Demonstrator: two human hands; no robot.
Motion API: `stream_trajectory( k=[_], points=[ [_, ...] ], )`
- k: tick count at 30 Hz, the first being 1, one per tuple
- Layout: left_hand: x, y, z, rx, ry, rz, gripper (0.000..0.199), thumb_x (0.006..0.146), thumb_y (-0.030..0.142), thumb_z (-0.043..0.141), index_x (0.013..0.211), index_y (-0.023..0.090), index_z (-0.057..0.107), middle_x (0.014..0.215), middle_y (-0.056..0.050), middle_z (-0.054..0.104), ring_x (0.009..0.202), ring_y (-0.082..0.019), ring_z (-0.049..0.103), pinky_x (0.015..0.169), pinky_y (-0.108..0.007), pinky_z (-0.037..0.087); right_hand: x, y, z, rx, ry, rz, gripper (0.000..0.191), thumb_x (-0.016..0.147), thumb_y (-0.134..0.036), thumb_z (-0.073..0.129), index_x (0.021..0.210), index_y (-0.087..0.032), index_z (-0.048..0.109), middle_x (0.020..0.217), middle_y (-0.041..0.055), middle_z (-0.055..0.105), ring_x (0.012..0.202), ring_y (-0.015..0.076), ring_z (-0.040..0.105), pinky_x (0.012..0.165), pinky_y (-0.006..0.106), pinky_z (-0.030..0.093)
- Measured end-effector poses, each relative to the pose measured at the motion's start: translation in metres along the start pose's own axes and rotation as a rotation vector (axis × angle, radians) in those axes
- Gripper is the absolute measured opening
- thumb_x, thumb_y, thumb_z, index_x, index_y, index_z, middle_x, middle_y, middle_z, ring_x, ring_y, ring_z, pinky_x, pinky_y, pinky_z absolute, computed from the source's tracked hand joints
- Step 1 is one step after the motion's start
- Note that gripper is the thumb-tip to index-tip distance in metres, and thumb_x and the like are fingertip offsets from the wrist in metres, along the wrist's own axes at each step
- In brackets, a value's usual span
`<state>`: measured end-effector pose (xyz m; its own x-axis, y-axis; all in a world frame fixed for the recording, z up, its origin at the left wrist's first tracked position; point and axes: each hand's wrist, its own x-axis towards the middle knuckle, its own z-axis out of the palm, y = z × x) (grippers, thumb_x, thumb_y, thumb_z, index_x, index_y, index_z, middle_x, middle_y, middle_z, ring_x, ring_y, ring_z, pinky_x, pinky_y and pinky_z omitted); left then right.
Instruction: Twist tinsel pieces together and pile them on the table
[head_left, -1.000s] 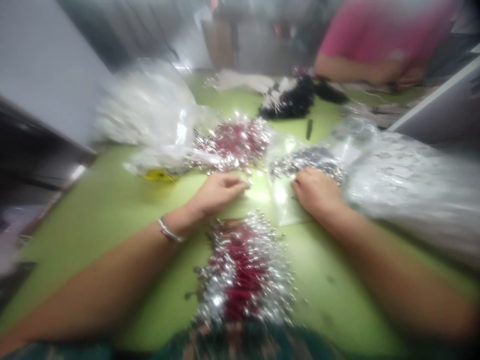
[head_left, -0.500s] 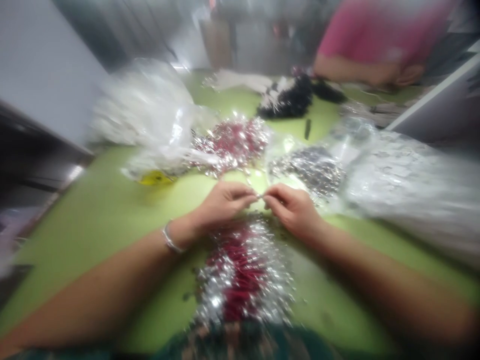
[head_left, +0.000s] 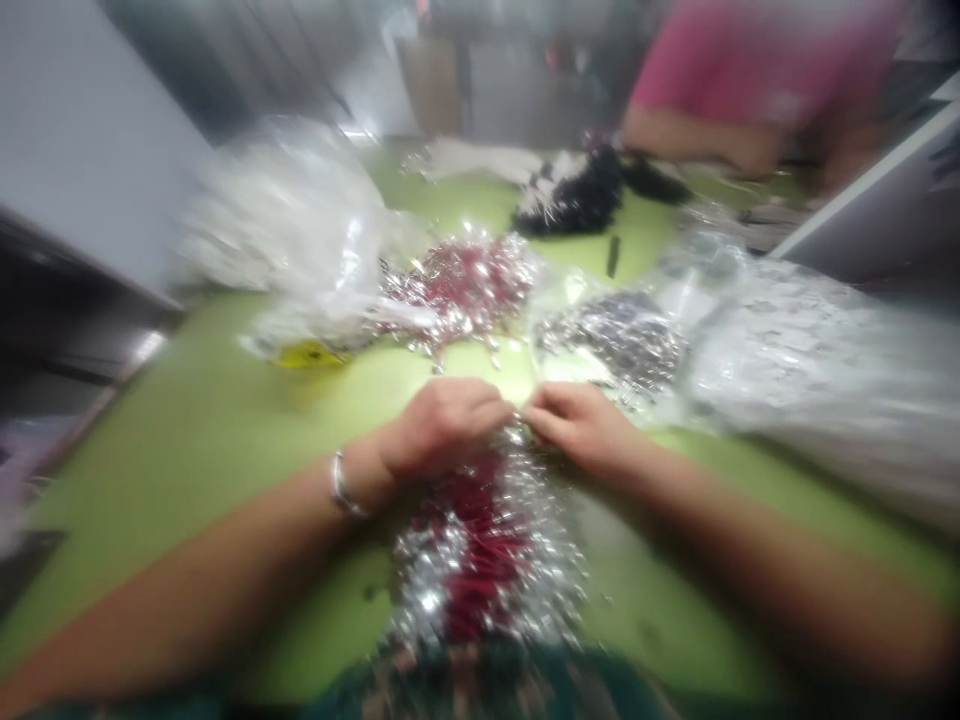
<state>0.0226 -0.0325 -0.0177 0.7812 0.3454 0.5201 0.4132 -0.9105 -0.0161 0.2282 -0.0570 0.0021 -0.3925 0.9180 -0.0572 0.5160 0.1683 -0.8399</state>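
Note:
My left hand (head_left: 451, 422) and my right hand (head_left: 576, 420) meet fingertip to fingertip at the middle of the green table (head_left: 300, 440). Both are closed in a pinch, and whatever lies between the fingertips is too small and blurred to name. Just below them, toward my body, lies a bundle of red strands with silvery tips (head_left: 484, 560). Its far end is partly covered by my left hand. Beyond my hands sits a second red and silver pile (head_left: 469, 280).
A large clear bag (head_left: 277, 220) lies at the back left, with a yellow piece (head_left: 311, 354) by it. At right are a bag of dark silvery pieces (head_left: 634, 335) and a big plastic bag (head_left: 817, 350). A black bundle (head_left: 581, 195) and a person in pink (head_left: 750, 70) are behind.
Both hands have moved a little nearer my body, to the far end of the red and silver bundle. My left hand has turned with its back more upward. The other person's arms have shifted.

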Motion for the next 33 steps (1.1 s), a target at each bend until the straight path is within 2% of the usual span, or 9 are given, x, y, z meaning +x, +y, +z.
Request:
stream_trajectory(
  k=[4, 8, 11, 13, 15, 18, 21, 25, 33],
  points=[
    [0.005, -0.013, -0.006, -0.125, -0.044, -0.1, 0.025, 0.094, 0.02, 0.042, 0.091, 0.014, 0.065, 0.079, -0.007, 0.065, 0.071, -0.015, 0.056, 0.063, -0.026, 0.047, 0.003, 0.015, 0.005, -0.154, 0.137, -0.116, 0.016, 0.088, -0.022, 0.057, 0.073, -0.018, 0.061, 0.068, -0.0003, 0.064, 0.062, 0.0118, 0.054, 0.063, 0.026, 0.041],
    [0.004, -0.026, -0.005, -0.22, 0.069, -0.451, 0.028, 0.097, 0.019, 0.039, 0.105, 0.014, 0.065, 0.087, -0.007, 0.067, 0.079, -0.015, 0.06, 0.075, -0.029, 0.05, 0.0, 0.018, 0.011, -0.316, 0.067, -0.336, 0.014, 0.09, -0.022, 0.055, 0.081, -0.017, 0.066, 0.076, 0.004, 0.067, 0.068, 0.0136, 0.056, 0.066, 0.027, 0.042],
    [0.002, -0.026, 0.0, -0.303, -0.006, -0.619, 0.026, 0.095, 0.022, 0.044, 0.107, 0.015, 0.066, 0.096, -0.007, 0.068, 0.088, -0.018, 0.062, 0.083, -0.033, 0.05, -0.001, 0.014, 0.006, -0.316, 0.069, -0.445, 0.021, 0.091, -0.028, 0.054, 0.078, -0.017, 0.066, 0.075, 0.0046, 0.065, 0.067, 0.0135, 0.056, 0.064, 0.027, 0.042],
    [0.003, -0.023, 0.002, -0.384, -0.088, -0.661, 0.028, 0.095, 0.026, 0.044, 0.108, 0.014, 0.066, 0.105, -0.009, 0.068, 0.097, -0.02, 0.062, 0.089, -0.037, 0.049, 0.001, 0.016, -0.008, -0.343, 0.16, -0.369, 0.023, 0.092, -0.028, 0.053, 0.077, -0.017, 0.066, 0.074, 0.0043, 0.065, 0.068, 0.0138, 0.056, 0.066, 0.028, 0.042],
    [0.005, -0.018, 0.002, -0.479, -0.115, -0.695, 0.031, 0.097, 0.03, 0.041, 0.107, 0.013, 0.065, 0.101, -0.009, 0.069, 0.093, -0.019, 0.062, 0.086, -0.036, 0.05, 0.005, 0.021, -0.029, -0.508, 0.183, -0.21, 0.017, 0.089, -0.024, 0.055, 0.079, -0.018, 0.067, 0.079, 0.0054, 0.067, 0.072, 0.0161, 0.057, 0.066, 0.03, 0.04],
    [0.005, -0.016, -0.001, -0.613, -0.094, -0.752, 0.032, 0.097, 0.03, 0.039, 0.097, 0.013, 0.066, 0.079, -0.006, 0.066, 0.072, -0.014, 0.06, 0.068, -0.027, 0.05, 0.009, 0.03, -0.059, -0.81, 0.118, 0.025, 0.01, 0.084, -0.025, 0.06, 0.081, -0.019, 0.068, 0.085, 0.0074, 0.066, 0.073, 0.019, 0.056, 0.058, 0.03, 0.035],
    [0.004, -0.016, -0.003, -0.699, -0.108, -0.83, 0.03, 0.096, 0.03, 0.043, 0.087, 0.013, 0.066, 0.064, -0.001, 0.058, 0.056, -0.01, 0.052, 0.054, -0.021, 0.044, 0.008, 0.034, -0.074, -0.918, -0.019, 0.07, 0.01, 0.081, -0.029, 0.065, 0.083, -0.02, 0.067, 0.086, 0.0068, 0.064, 0.071, 0.0184, 0.054, 0.055, 0.029, 0.031],
    [0.005, -0.014, -0.003, -0.75, -0.126, -0.84, 0.03, 0.094, 0.032, 0.046, 0.087, 0.012, 0.069, 0.06, 0.0, 0.057, 0.052, -0.009, 0.049, 0.051, -0.02, 0.041, 0.008, 0.035, -0.069, -0.969, -0.089, -0.018, 0.01, 0.083, -0.028, 0.064, 0.086, -0.019, 0.065, 0.087, 0.0067, 0.06, 0.07, 0.0169, 0.053, 0.054, 0.028, 0.031],
    [0.008, -0.004, 0.003, -0.773, -0.163, -0.8, 0.032, 0.091, 0.036, 0.051, 0.082, 0.012, 0.071, 0.067, -0.003, 0.064, 0.059, -0.011, 0.054, 0.058, -0.023, 0.045, 0.023, 0.044, -0.035, -0.812, 0.067, -0.115, 0.009, 0.088, -0.023, 0.055, 0.081, -0.018, 0.057, 0.086, 0.007, 0.058, 0.076, 0.0184, 0.052, 0.066, 0.03, 0.038]
  ],
)
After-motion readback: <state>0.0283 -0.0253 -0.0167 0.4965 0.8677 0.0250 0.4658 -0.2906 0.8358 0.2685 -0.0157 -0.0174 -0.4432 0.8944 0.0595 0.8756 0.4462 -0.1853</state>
